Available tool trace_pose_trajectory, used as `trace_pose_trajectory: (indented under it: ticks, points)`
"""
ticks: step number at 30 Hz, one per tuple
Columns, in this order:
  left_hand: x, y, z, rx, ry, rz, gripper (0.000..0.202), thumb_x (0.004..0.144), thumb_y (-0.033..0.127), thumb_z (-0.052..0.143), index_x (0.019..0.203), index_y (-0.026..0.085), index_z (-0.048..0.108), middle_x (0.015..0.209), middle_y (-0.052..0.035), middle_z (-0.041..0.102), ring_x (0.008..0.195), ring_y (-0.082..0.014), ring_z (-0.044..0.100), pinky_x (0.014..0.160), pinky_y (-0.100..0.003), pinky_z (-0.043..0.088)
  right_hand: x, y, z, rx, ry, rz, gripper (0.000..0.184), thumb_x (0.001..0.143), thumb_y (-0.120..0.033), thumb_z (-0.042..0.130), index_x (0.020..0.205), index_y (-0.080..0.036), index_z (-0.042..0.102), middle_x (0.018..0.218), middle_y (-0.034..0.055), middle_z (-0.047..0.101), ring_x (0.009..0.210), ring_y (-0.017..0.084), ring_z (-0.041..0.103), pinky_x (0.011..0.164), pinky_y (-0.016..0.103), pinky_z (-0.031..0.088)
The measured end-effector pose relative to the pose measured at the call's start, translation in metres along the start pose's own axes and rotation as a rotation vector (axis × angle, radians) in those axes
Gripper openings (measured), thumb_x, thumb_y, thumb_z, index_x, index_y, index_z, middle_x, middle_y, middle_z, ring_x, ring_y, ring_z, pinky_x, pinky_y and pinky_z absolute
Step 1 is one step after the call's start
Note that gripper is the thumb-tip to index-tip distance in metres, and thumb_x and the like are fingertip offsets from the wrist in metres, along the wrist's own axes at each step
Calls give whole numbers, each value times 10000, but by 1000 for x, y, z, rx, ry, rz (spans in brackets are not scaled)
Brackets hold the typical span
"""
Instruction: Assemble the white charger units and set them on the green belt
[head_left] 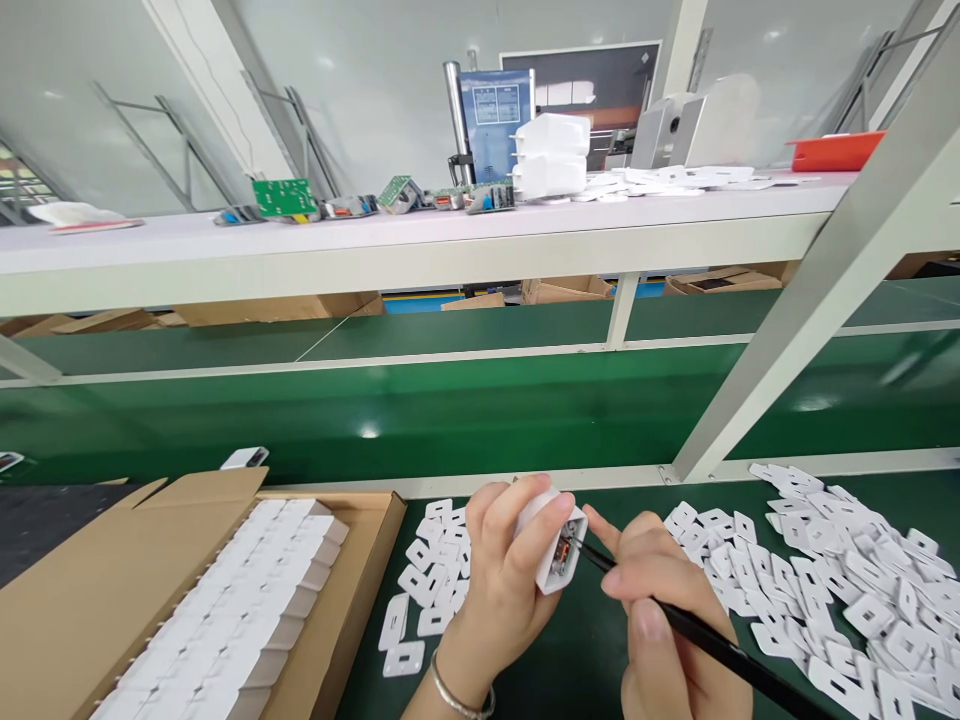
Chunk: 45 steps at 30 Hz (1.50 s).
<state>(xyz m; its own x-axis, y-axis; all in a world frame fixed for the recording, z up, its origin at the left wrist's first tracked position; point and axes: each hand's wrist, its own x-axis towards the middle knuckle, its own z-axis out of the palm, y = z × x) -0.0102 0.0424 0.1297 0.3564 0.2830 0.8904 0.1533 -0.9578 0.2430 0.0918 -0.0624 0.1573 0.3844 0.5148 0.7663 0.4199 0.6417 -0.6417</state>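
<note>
My left hand is closed around a white charger housing, its open end turned toward me with orange parts showing inside. My right hand pinches a thin black tool like a pen; its tip reaches into the housing's open end. Both hands hover over the green mat near the front edge. A metal bracelet circles my left wrist.
A cardboard box of white housings in rows lies at the left. Several white cover plates are scattered right and between box and hands. A green conveyor belt runs behind. A shelf above carries circuit boards and white chargers.
</note>
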Motion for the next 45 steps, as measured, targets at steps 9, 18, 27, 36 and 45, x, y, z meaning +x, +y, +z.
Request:
trace_pose_trajectory:
  ticks: [9, 18, 27, 36, 45]
  points:
    - [-4, -5, 7, -226, -101, -165, 639, 942, -3, 536, 1512, 256, 408, 1384, -126, 525, 1270, -250, 505, 1044, -388, 458, 7, 2, -8, 67, 143, 123, 294, 1069, -202, 407, 980, -268, 679, 760, 1, 531, 730, 184, 494, 871, 451, 611]
    - [-3, -1, 0, -805, -55, -514, 325, 1047, 168, 537, 1331, 315, 475, 1442, -115, 532, 1366, -242, 516, 988, -372, 522, 5, 74, -43, -707, -290, 201, 189, 1028, -198, 519, 1098, -248, 687, 997, 63, 689, 958, 248, 659, 791, 369, 551]
    - [2, -7, -5, -789, -56, -529, 239, 1052, 299, 565, 1290, 279, 548, 1418, -135, 532, 1277, -252, 576, 900, -350, 559, -90, 154, -97, -1071, -700, 194, 714, 834, -6, 454, 1499, -258, 512, 1352, 109, 661, 1193, 283, 661, 943, 432, 575]
    - [8, -2, 0, -1010, -119, -758, 227, 1042, 337, 599, 1252, 254, 580, 1311, -94, 654, 713, -103, 643, 653, -267, 542, -103, 143, -135, -1099, -617, 294, 140, 948, -213, 507, 1007, -222, 633, 1008, 108, 682, 869, 275, 711, 728, 391, 591]
    - [8, 0, 1, -1095, -264, -819, 428, 1004, 557, 594, 1268, 221, 572, 1074, -87, 684, 726, -149, 565, 714, -326, 497, -112, 137, -141, -1114, -504, 379, 111, 950, -305, 528, 865, -242, 561, 894, 93, 682, 767, 281, 710, 615, 364, 539]
